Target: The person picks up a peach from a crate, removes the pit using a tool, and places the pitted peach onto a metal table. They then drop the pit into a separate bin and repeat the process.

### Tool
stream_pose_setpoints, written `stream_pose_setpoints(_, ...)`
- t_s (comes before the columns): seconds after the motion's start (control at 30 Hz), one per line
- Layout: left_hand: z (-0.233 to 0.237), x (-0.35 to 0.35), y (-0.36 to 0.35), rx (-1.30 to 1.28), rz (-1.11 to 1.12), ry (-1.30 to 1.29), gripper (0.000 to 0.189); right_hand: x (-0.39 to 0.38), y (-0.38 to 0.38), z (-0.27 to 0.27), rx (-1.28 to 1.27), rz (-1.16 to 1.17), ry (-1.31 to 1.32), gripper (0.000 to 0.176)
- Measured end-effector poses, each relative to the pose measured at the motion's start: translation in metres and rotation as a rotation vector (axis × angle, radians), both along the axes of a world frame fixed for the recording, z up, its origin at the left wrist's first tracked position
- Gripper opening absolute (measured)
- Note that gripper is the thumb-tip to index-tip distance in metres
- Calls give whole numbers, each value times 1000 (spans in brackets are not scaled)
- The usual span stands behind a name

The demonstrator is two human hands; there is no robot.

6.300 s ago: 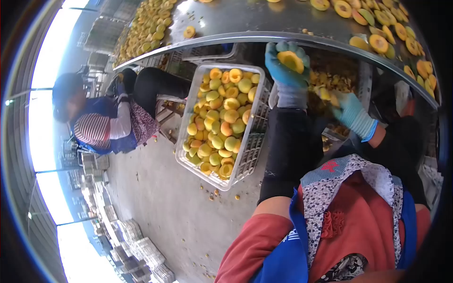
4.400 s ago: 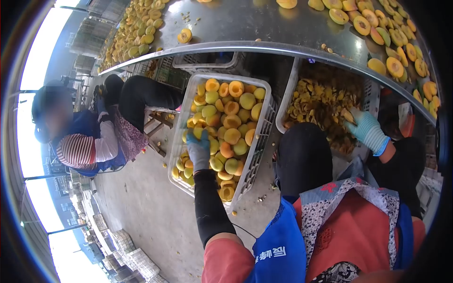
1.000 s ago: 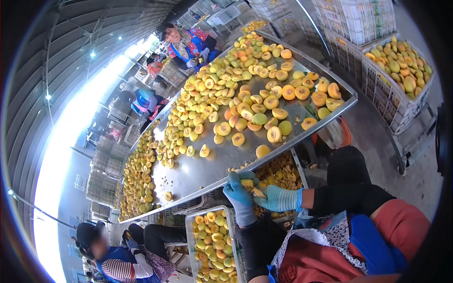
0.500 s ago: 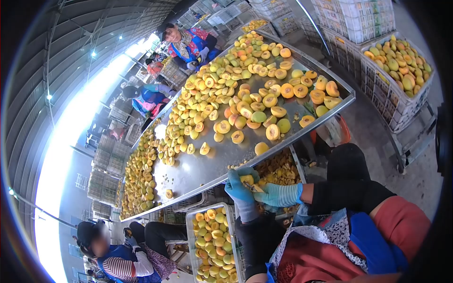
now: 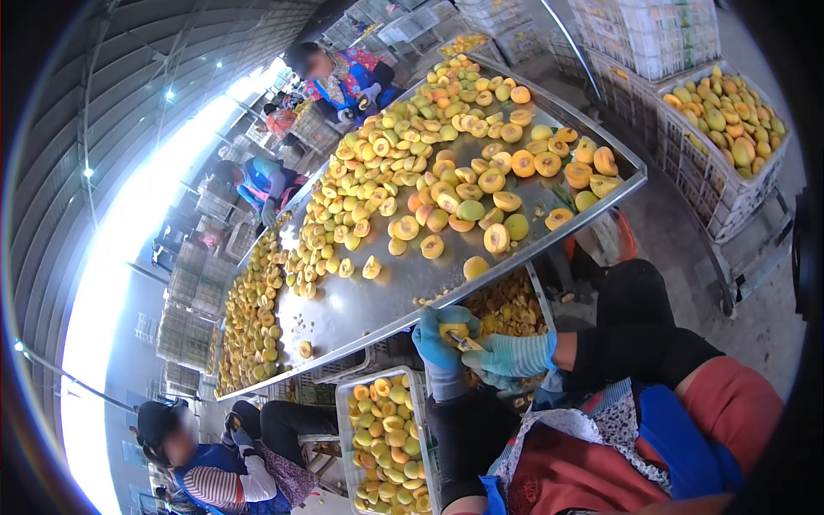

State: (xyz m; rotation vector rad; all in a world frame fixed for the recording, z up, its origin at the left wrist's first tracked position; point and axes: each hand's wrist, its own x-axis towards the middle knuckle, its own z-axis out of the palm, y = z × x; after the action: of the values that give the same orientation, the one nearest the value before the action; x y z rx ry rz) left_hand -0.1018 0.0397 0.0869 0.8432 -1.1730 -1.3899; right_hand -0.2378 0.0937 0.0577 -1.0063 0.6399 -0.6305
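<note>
Just past the near edge of the metal table, my left hand [image 5: 435, 336], in a blue-green glove, is closed around a yellow peach half [image 5: 453, 330]. My right hand [image 5: 508, 354], in a striped glove, grips a small hand tool [image 5: 468, 343] whose tip touches or nearly touches the fruit. Whether that tool is a knife or a pitting spoon I cannot make out. Beneath my hands, a container holds brownish peach pieces [image 5: 506, 309]. Many halved peaches [image 5: 491, 181] lie on the metal table [image 5: 390, 287], some with cut faces up.
A white crate [image 5: 345, 412] full of peach halves stands left of my legs. At right, a crate of peaches [image 5: 730, 176] sits by stacked crates [image 5: 648, 39]. One co-worker [image 5: 215, 459] sits at lower left; others [image 5: 348, 81] work along the table's far side.
My hands stay together at almost the same spot, with the peach half turned slightly in my left hand. Co-workers across the table have shifted their heads and arms.
</note>
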Motion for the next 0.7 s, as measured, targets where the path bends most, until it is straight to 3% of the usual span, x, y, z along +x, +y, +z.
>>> stream_pose_setpoints(0.1, 4, 0, -2, 34, -10, -120, 62, -2, 1, 8, -19, -73, 185, 29)
stream_pose_setpoints(0.3, -7, -11, 2, -90, 83, 27, 59, -4, -2, -3, 172, 72, -143, 31)
stream_pose_setpoints(0.4, -16, -13, 0, 23, 75, 117, 58, 16, -18, -51, -693, -347, 219, 30)
stream_pose_setpoints(0.5, -13, -14, 4, 84, 109, 71, 58, 21, -17, -66, -794, -427, 218, 25)
stream_pose_setpoints(0.53, -13, -13, 7, 89, 132, 43, 58, 14, -11, -48, -480, -228, 135, 24)
stream_pose_setpoints(0.6, -13, -7, 9, 156, 16, 288, 58, -4, -1, -14, 151, 171, -29, 22)
stream_pose_setpoints(0.63, -15, -4, 10, 189, -42, 409, 58, -4, -1, -14, 185, 185, -86, 21)
stream_pose_setpoints(0.7, -23, 0, 7, 123, -123, 376, 57, -2, 1, -16, 260, 217, -198, 21)
